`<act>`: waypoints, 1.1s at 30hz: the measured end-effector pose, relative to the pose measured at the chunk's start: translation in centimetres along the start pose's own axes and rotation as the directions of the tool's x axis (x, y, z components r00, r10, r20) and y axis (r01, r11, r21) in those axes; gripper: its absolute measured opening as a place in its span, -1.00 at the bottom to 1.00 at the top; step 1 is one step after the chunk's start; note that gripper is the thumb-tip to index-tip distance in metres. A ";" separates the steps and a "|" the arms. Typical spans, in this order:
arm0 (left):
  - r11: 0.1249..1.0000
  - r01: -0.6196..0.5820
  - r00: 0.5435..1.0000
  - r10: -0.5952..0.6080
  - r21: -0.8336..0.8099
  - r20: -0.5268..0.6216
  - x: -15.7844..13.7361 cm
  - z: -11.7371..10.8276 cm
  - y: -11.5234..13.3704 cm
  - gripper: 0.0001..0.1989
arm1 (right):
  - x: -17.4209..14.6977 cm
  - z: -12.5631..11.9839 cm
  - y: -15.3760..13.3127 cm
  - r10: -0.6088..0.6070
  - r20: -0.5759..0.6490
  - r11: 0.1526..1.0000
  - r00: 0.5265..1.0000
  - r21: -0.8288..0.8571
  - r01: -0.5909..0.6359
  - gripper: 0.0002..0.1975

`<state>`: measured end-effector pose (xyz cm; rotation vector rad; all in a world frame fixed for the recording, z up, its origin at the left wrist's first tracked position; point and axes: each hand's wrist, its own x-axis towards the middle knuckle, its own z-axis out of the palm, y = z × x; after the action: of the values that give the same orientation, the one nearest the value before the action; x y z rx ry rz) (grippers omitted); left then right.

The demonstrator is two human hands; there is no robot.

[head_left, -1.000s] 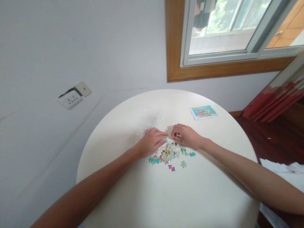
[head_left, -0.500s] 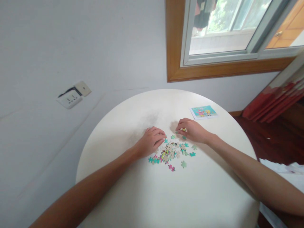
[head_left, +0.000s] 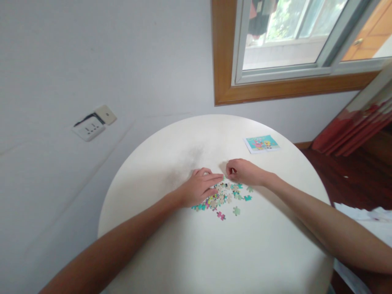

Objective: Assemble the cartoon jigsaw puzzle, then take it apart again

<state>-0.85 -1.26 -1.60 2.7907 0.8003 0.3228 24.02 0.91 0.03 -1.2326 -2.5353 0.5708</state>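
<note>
A loose pile of small jigsaw puzzle pieces (head_left: 221, 197) lies on the white round table (head_left: 214, 253), in teal, pale green, pink, yellow and beige. My left hand (head_left: 200, 188) rests on the pile's left and far side, covering part of it. Its index finger stretches to the right and the thumb is apart, with nothing visibly held. At the far right edge of the pile is my right hand (head_left: 243, 171), fingers curled with the tips together. Whatever they hold, if anything, is hidden. A pink piece (head_left: 221, 215) and a pale green piece (head_left: 236, 211) lie on the near side.
A teal picture card (head_left: 262, 144) with cartoon figures lies at the table's far right. Behind the table stand a white wall with a socket (head_left: 89, 127) and a wood-framed window (head_left: 223, 53). A red curtain (head_left: 339, 130) hangs at the right.
My left hand has slid right over the pile, its index finger straightening towards my right hand. My right hand has moved slightly nearer and its fingers have curled in more. The yellow bit by them is now hidden.
</note>
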 end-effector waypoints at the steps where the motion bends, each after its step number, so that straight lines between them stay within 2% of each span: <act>1: 1.000 -0.003 1.000 0.003 0.004 0.014 0.0 0.1 0.0 -0.56 | -0.1 -0.5 0.4 0.031 -0.003 1.000 1.000 0.003 -0.031 -0.94; 6: 0.999 0.031 0.999 -0.031 0.021 0.009 0.0 0.1 -0.1 -0.57 | -0.9 -2.8 2.3 0.192 -0.112 0.967 0.975 -0.150 -0.207 -0.94; 9: 0.998 0.052 0.999 -0.052 0.022 -0.015 0.0 0.0 -0.3 -0.59 | -1.2 -3.3 2.7 0.256 -0.042 0.952 0.966 -0.166 -0.259 -0.96; 12: 0.993 0.119 0.985 -0.115 0.022 -0.130 0.1 -0.3 -0.5 -0.66 | -1.4 -3.2 2.6 0.265 0.063 0.960 0.962 -0.108 -0.257 -0.94; 15: 0.983 0.184 0.941 -0.177 -0.003 -0.288 0.2 -0.9 -0.7 -0.73 | -1.6 -3.3 2.4 0.256 0.128 0.966 0.958 -0.072 -0.248 -0.88; 17: 0.981 0.196 0.919 -0.189 -0.016 -0.345 0.2 -1.2 -0.7 -0.74 | -1.7 -3.4 2.5 0.247 0.144 0.969 0.958 -0.070 -0.239 -0.88; 21: 0.981 0.191 0.922 -0.186 -0.020 -0.339 0.2 -1.4 -0.6 -0.77 | -1.7 -3.6 2.6 0.233 0.137 0.971 0.963 -0.093 -0.221 -0.92; 29: 0.986 0.161 0.933 -0.164 -0.035 -0.319 0.3 -1.3 -0.5 -0.78 | -1.1 -3.1 3.1 0.283 -0.018 0.941 0.959 -0.188 -0.281 -0.97; 33: 0.987 0.153 0.935 -0.158 -0.041 -0.316 0.3 -1.2 -0.5 -0.78 | -1.3 -3.2 3.0 0.300 0.064 0.952 0.952 -0.082 -0.294 -0.94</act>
<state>-1.16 -0.49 -0.55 2.6735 1.0756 0.7620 28.22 2.32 1.43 -1.6668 -2.4653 0.6049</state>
